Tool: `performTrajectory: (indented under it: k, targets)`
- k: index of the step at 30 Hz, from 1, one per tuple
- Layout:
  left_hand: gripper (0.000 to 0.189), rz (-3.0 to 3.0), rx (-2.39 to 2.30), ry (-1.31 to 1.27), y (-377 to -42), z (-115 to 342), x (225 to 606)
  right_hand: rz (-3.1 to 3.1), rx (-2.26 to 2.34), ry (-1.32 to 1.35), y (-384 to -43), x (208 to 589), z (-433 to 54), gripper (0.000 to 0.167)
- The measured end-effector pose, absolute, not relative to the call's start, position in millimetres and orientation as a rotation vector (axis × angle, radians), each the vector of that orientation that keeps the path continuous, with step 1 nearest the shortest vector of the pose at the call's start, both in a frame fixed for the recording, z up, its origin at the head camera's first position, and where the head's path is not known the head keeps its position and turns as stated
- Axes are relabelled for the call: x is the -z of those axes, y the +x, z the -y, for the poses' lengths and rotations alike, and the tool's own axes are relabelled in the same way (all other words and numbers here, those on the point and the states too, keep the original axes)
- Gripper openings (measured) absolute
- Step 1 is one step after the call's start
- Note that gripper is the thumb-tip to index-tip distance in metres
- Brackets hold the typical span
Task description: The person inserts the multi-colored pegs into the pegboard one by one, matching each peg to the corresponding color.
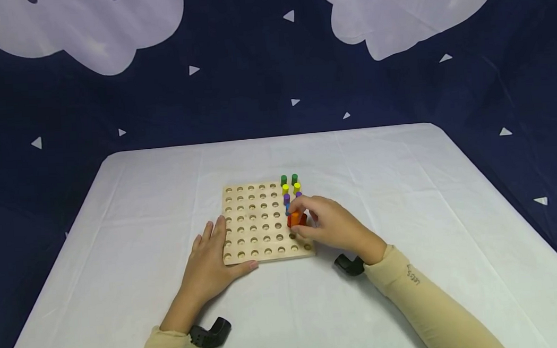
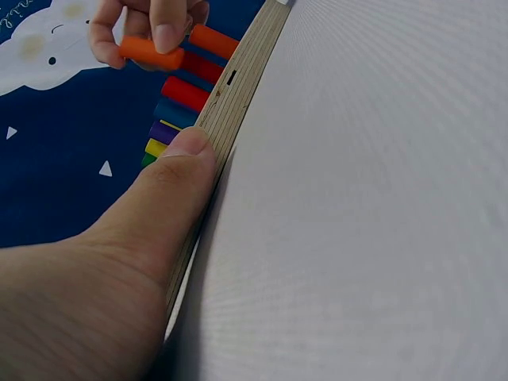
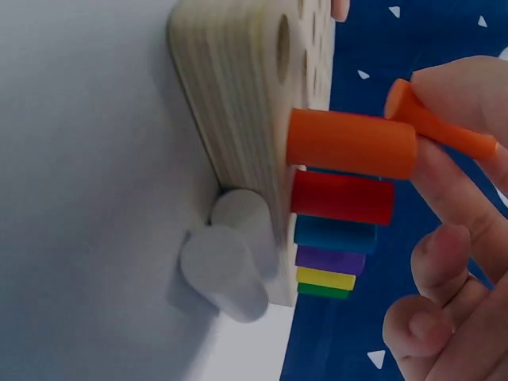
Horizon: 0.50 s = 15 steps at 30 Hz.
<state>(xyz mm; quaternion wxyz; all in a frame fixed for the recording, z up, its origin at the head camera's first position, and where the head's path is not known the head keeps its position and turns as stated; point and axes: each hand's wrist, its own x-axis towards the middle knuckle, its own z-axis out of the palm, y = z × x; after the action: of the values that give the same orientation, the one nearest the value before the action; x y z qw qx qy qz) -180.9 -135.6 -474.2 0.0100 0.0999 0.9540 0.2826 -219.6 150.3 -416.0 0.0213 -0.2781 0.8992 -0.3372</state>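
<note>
A square wooden pegboard (image 1: 258, 234) with rows of round holes lies on the table. My left hand (image 1: 209, 266) rests at its near left corner, fingers along the left side; the thumb (image 2: 171, 182) lies against the front edge. Over the board's right part, my right hand (image 1: 329, 221) pinches an orange peg (image 2: 151, 52) between thumb and finger, clear of the holes. Another orange peg (image 3: 349, 143) stands in the board, followed by red (image 3: 343, 197), blue (image 3: 335, 234), purple (image 3: 330, 259), yellow (image 3: 325, 278) and green (image 3: 324, 291) ones. The right hand hides part of these columns in the head view.
Two pale grey cylinders (image 3: 226, 270) are on the table beside the board's right side, hidden by the right hand in the head view. A white cloth covers the table (image 1: 164, 186). Behind hangs a dark blue curtain (image 1: 240, 102) with clouds and triangles.
</note>
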Motion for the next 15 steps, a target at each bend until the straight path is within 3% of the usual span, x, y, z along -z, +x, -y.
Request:
performTrajectory:
  k: [15]
  targets:
    - [0.131, -2.972, -0.885, 0.31, -181.9, 135.4, 476.0, -2.898, 0.688, -0.838, -217.3, 424.5, -143.9, 0.028]
